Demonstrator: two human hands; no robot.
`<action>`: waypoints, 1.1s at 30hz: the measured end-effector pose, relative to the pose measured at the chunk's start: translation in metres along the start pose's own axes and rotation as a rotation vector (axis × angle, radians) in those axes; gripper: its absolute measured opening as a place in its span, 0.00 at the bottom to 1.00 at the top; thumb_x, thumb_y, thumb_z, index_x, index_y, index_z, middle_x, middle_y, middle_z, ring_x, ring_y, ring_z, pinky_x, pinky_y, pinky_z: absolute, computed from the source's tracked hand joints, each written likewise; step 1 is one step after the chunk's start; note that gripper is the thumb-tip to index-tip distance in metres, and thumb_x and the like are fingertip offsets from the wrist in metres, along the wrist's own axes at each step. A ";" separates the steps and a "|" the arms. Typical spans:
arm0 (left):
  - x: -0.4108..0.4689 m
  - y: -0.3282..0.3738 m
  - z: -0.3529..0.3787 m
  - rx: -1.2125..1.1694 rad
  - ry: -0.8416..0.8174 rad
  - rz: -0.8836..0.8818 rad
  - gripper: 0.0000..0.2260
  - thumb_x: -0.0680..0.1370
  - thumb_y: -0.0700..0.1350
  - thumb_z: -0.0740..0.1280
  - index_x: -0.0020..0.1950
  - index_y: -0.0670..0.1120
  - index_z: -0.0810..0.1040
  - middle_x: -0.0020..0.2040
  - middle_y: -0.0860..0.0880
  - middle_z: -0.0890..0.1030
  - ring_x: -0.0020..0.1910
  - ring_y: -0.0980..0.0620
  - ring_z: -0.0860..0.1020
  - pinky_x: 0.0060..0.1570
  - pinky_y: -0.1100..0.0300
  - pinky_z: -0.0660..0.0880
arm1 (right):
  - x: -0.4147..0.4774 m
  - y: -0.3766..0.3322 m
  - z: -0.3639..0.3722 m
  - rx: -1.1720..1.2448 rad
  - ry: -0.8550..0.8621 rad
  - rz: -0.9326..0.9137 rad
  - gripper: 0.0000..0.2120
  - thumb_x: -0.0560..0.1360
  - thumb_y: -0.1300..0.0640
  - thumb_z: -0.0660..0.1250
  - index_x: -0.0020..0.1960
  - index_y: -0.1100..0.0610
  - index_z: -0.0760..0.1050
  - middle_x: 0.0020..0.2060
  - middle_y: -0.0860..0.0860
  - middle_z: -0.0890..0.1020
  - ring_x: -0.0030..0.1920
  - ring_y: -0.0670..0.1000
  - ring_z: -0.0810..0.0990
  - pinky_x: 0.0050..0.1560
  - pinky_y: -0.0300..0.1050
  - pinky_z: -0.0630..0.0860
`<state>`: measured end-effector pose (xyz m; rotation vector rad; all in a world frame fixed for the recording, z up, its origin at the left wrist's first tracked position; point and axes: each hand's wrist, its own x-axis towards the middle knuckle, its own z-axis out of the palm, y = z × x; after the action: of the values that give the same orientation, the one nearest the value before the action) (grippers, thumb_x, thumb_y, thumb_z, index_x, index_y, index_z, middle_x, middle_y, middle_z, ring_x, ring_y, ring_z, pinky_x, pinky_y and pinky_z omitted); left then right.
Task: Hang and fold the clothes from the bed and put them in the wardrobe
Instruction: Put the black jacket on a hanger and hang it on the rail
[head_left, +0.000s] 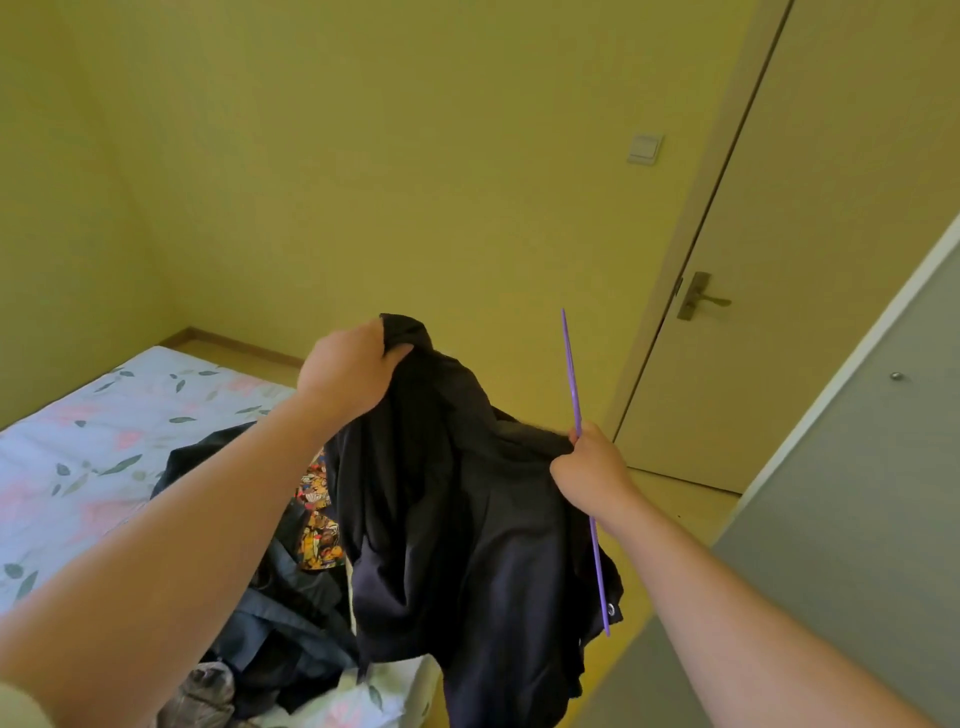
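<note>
Above the bed (78, 467), the dark garment (467, 509) hangs from the left hand (345, 371) clenching its top at 10 o'clock, while the right hand (592, 467) at 3 o'clock pinches the purple hanger (570, 374) (edge-on, running 12 to 6).

The left forearm (171, 561) and right forearm (737, 603) were bare; a pale cream sleeve (18, 706) showed at 7 o'clock on the left arm.

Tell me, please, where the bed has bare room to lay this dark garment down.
The floral sheet lies bare across the bed's far left, between the wall and the clothes pile. The near edge is crowded: dark clothes and a cartoon-print garment lie heaped beside the dark garment. A bare floor strip runs toward the door.
</note>
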<state>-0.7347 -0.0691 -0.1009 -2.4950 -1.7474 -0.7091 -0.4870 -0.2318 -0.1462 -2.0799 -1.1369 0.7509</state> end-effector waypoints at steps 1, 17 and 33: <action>0.001 -0.003 0.000 -0.019 0.002 -0.035 0.16 0.83 0.59 0.59 0.50 0.46 0.70 0.34 0.52 0.71 0.30 0.53 0.69 0.26 0.59 0.62 | -0.001 0.001 0.000 -0.001 -0.045 0.005 0.19 0.75 0.65 0.63 0.65 0.58 0.69 0.53 0.48 0.74 0.44 0.47 0.73 0.38 0.40 0.71; -0.021 -0.040 0.036 -0.252 -0.120 -0.309 0.20 0.83 0.55 0.63 0.38 0.43 0.70 0.33 0.45 0.74 0.35 0.41 0.77 0.28 0.56 0.62 | -0.032 -0.008 0.049 0.237 -0.164 0.081 0.20 0.77 0.41 0.61 0.33 0.50 0.60 0.24 0.48 0.62 0.22 0.50 0.59 0.27 0.39 0.58; -0.065 0.034 0.002 -0.452 -0.298 0.061 0.11 0.82 0.55 0.65 0.55 0.49 0.79 0.46 0.52 0.83 0.46 0.51 0.80 0.43 0.58 0.75 | -0.032 -0.006 0.073 0.375 -0.183 0.222 0.20 0.80 0.48 0.58 0.72 0.41 0.67 0.23 0.44 0.65 0.26 0.50 0.59 0.25 0.40 0.57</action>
<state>-0.7209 -0.1394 -0.1187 -3.0812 -1.7441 -0.8469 -0.5578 -0.2381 -0.1823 -1.8606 -0.7873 1.1845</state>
